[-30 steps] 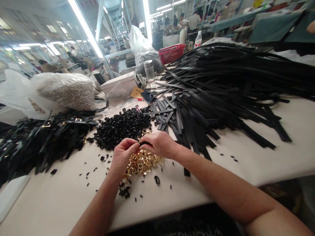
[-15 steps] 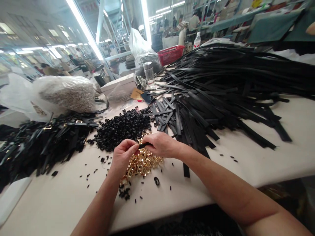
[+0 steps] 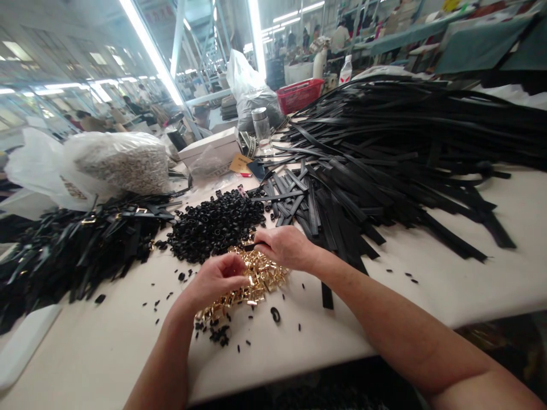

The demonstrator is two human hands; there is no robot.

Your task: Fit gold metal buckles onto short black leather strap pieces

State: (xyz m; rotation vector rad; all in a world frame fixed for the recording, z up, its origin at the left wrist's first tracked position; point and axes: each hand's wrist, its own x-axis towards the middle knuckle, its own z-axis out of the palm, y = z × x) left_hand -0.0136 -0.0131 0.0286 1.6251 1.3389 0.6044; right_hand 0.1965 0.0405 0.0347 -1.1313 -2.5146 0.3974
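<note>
Left hand (image 3: 217, 279) sits palm-in over the near-left side of a pile of gold metal buckles (image 3: 270, 277), thumb and curled fingers parted by a narrow gap; can't tell if the fingertips touch a buckle. Right hand (image 3: 284, 246) is above the far side of the same pile, thumb and forefinger pinched tight on a small black strip (image 3: 249, 247), one end poking out toward the left hand. Strip is clear of the left hand. Rest of it is hidden in the right fist.

Directly behind the buckles: heap of small black loops (image 3: 213, 225). Right of the loops, short black strips (image 3: 294, 196) lie crisscrossed, next to a big spread of long black straps (image 3: 397, 136) covering the far right. Far left: pile of black straps with gold buckles attached (image 3: 94, 250).

Near edge of the buckle pile: little cluster of black bits (image 3: 220, 335), plus one black ring (image 3: 275, 315) lying apart on the pale tabletop (image 3: 106, 353). More black crumbs scattered around. White slab (image 3: 28, 347) at the left near edge.

Back of table: stuffed clear plastic bag (image 3: 123, 162), white box (image 3: 211, 148), tan card (image 3: 240, 163), glass bottle with a metal lid (image 3: 261, 128), red plastic basket (image 3: 299, 95). Background: blurry workshop, other people seated well apart from this table.
</note>
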